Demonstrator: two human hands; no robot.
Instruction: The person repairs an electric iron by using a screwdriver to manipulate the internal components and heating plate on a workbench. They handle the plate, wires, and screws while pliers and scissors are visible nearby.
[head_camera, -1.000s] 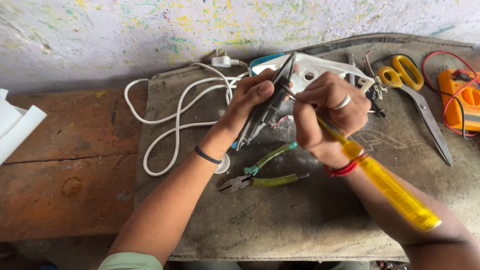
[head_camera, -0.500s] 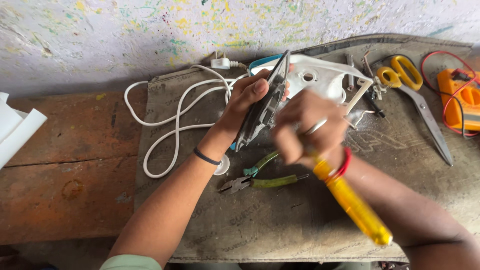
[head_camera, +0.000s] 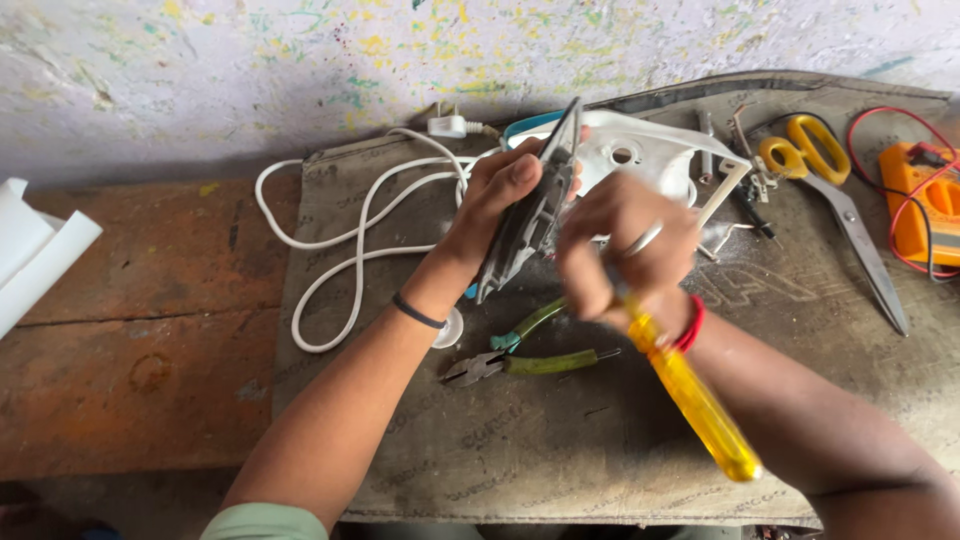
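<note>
Single head view, looking steeply down, close over hands (head_camera: 570, 225) at cloth-covered bench (head_camera: 560, 440), wall beyond.

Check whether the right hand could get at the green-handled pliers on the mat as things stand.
Probably not right away: the right hand is wrapped around a yellow-handled screwdriver. The green-handled pliers lie uncovered on the mat just below it, so nothing bars the path; only the occupied grip does.

Worn reddish-brown wooden bench (head_camera: 140, 290), set against a paint-speckled wall, partly covered by a grey-brown coarse fabric mat (head_camera: 560, 440). On the mat: coiled white power cord (head_camera: 340, 250), green-handled pliers (head_camera: 520, 360), yellow-handled scissors (head_camera: 830, 190), orange multimeter (head_camera: 925, 200) with red lead, white plastic iron housing (head_camera: 650, 150). Folded white sheet (head_camera: 35, 250) at the bare left end.
</note>
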